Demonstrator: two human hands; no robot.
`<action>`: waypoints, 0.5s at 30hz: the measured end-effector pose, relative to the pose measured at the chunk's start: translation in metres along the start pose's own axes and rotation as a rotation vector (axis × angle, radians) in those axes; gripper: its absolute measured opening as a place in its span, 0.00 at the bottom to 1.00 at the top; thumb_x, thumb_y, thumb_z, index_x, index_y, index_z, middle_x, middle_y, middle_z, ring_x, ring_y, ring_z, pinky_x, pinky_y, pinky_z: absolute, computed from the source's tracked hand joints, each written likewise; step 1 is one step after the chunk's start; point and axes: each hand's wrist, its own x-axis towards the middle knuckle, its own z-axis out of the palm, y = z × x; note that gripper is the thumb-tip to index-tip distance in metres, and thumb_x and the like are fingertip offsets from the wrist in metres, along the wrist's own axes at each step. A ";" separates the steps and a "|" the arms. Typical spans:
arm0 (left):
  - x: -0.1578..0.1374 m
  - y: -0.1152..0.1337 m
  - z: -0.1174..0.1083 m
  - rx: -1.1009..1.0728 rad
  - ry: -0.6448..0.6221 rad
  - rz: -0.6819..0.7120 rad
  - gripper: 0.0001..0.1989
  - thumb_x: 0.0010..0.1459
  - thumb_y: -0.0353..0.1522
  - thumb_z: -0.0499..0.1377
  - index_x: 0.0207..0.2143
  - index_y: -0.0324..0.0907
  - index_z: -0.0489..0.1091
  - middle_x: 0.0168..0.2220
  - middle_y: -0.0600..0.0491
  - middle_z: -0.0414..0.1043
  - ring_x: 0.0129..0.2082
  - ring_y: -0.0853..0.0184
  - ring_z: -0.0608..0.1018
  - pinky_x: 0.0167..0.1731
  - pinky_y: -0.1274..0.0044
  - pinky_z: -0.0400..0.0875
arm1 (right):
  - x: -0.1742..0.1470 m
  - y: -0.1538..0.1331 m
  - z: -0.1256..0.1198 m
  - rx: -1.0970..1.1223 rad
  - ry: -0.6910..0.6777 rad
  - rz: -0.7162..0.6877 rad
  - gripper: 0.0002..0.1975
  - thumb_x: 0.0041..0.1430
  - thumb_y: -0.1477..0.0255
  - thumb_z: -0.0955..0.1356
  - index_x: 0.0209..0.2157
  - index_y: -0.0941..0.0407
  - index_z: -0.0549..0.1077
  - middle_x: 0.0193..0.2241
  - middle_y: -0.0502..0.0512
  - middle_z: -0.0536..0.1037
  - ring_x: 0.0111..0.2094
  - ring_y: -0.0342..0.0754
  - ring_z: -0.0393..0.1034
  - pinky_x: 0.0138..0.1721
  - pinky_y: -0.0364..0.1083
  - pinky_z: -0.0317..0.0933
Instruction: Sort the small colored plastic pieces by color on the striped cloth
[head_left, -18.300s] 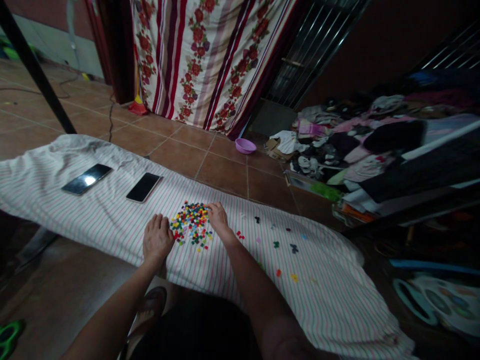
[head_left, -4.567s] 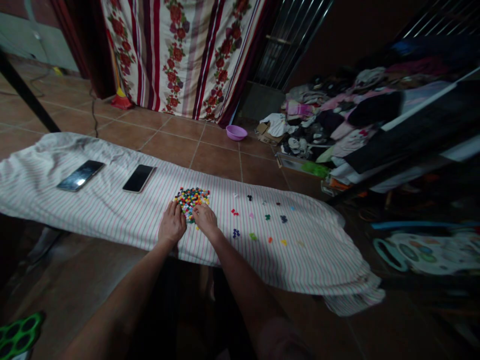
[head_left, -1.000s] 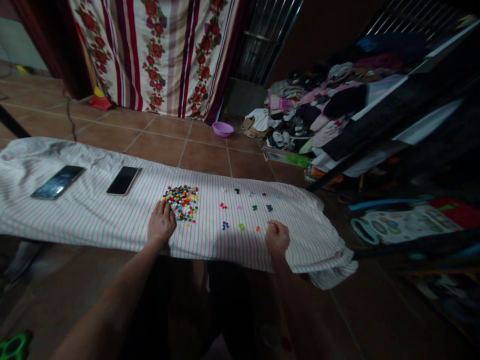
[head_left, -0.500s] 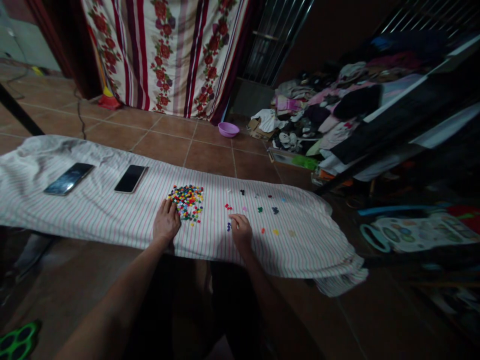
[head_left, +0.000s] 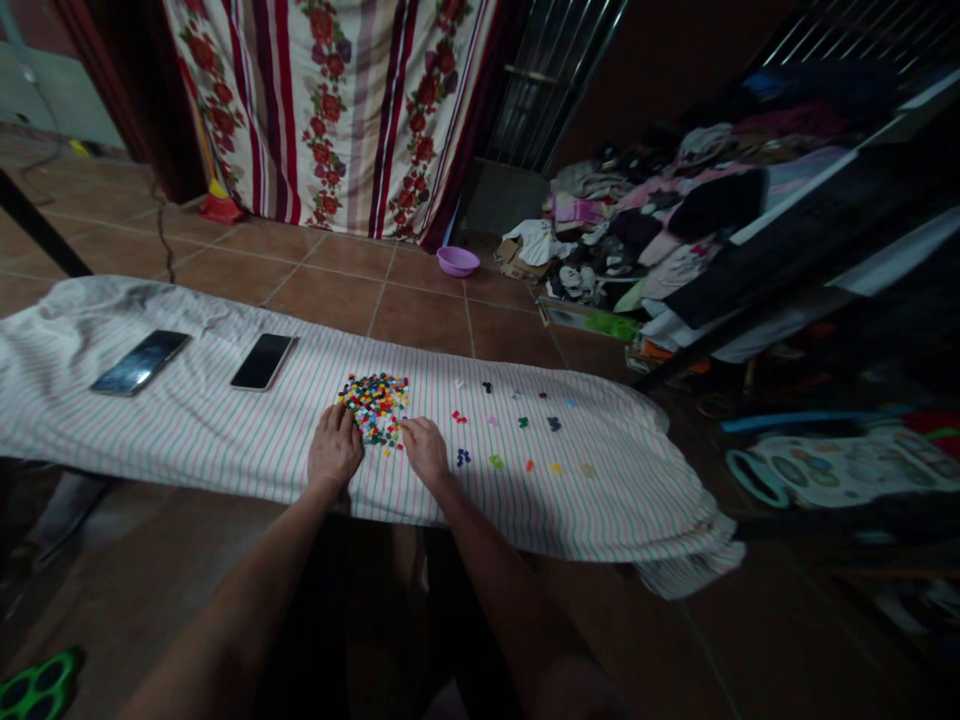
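A mixed heap of tiny coloured beads [head_left: 373, 393] lies on the striped cloth. My left hand [head_left: 334, 447] rests flat at its left edge, fingers stretched out against the beads. At the heap's right edge, my right hand [head_left: 425, 450] has thumb and fingertips drawn together; anything between them is too small to make out. Right of the hands, small same-coloured groups sit in rows, among them dark blue beads [head_left: 463, 457], lime green beads [head_left: 496, 461], red beads [head_left: 459, 416], dark green beads [head_left: 523, 422], black beads [head_left: 487, 387] and yellow beads [head_left: 556, 467].
Two phones [head_left: 263, 361] [head_left: 141, 362] lie left on the striped cloth [head_left: 420, 495]. Beyond are a floral curtain [head_left: 360, 120], a purple basin [head_left: 457, 261] on the tiled floor and a clothes pile [head_left: 637, 215]. A dark bar [head_left: 41, 225] rises at the left.
My right hand has moved left from the sorted groups to the heap's right edge, uncovering the lime green beads. My left hand has stayed beside the heap.
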 end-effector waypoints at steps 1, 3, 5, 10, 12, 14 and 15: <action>0.000 0.000 0.000 -0.001 0.002 0.002 0.18 0.62 0.31 0.45 0.49 0.35 0.67 0.54 0.37 0.67 0.59 0.53 0.66 0.57 0.58 0.64 | 0.002 -0.002 0.002 -0.015 -0.005 0.007 0.12 0.61 0.78 0.64 0.41 0.51 0.78 0.37 0.54 0.78 0.43 0.50 0.69 0.47 0.47 0.62; 0.000 0.000 -0.001 -0.006 -0.010 0.017 0.18 0.62 0.31 0.45 0.49 0.36 0.67 0.53 0.38 0.68 0.59 0.53 0.66 0.57 0.58 0.64 | 0.004 -0.005 0.004 -0.045 -0.017 0.030 0.11 0.61 0.78 0.65 0.40 0.52 0.77 0.37 0.54 0.77 0.42 0.50 0.69 0.47 0.47 0.61; 0.001 0.000 -0.001 -0.014 -0.028 0.040 0.17 0.62 0.30 0.45 0.49 0.36 0.67 0.51 0.39 0.69 0.58 0.53 0.66 0.58 0.57 0.63 | 0.006 -0.008 0.004 -0.073 -0.034 0.061 0.10 0.61 0.78 0.64 0.39 0.52 0.76 0.37 0.54 0.77 0.43 0.50 0.68 0.47 0.47 0.61; 0.001 -0.001 -0.002 -0.035 -0.039 0.037 0.17 0.60 0.30 0.46 0.47 0.35 0.68 0.51 0.38 0.68 0.60 0.53 0.64 0.59 0.57 0.62 | 0.006 -0.013 0.003 -0.105 -0.061 0.084 0.08 0.61 0.79 0.64 0.38 0.53 0.74 0.38 0.55 0.76 0.43 0.49 0.68 0.47 0.46 0.59; 0.001 -0.002 -0.001 -0.053 -0.072 0.072 0.16 0.59 0.29 0.46 0.45 0.37 0.69 0.49 0.39 0.69 0.60 0.53 0.63 0.60 0.56 0.60 | 0.005 -0.014 0.003 -0.108 -0.047 0.085 0.08 0.61 0.79 0.64 0.37 0.53 0.73 0.37 0.54 0.76 0.43 0.49 0.68 0.47 0.46 0.59; 0.000 -0.003 -0.001 -0.076 -0.085 0.092 0.16 0.58 0.29 0.47 0.45 0.38 0.68 0.49 0.40 0.70 0.60 0.52 0.63 0.60 0.54 0.58 | 0.004 -0.014 0.005 -0.103 -0.027 0.093 0.08 0.61 0.78 0.64 0.36 0.53 0.73 0.36 0.54 0.76 0.42 0.49 0.68 0.47 0.46 0.59; 0.000 -0.004 -0.001 -0.088 -0.077 0.087 0.16 0.58 0.29 0.47 0.46 0.39 0.68 0.49 0.40 0.70 0.60 0.52 0.63 0.60 0.53 0.58 | 0.003 -0.013 0.005 -0.097 -0.018 0.099 0.07 0.61 0.78 0.64 0.35 0.53 0.72 0.36 0.54 0.76 0.42 0.49 0.68 0.47 0.46 0.59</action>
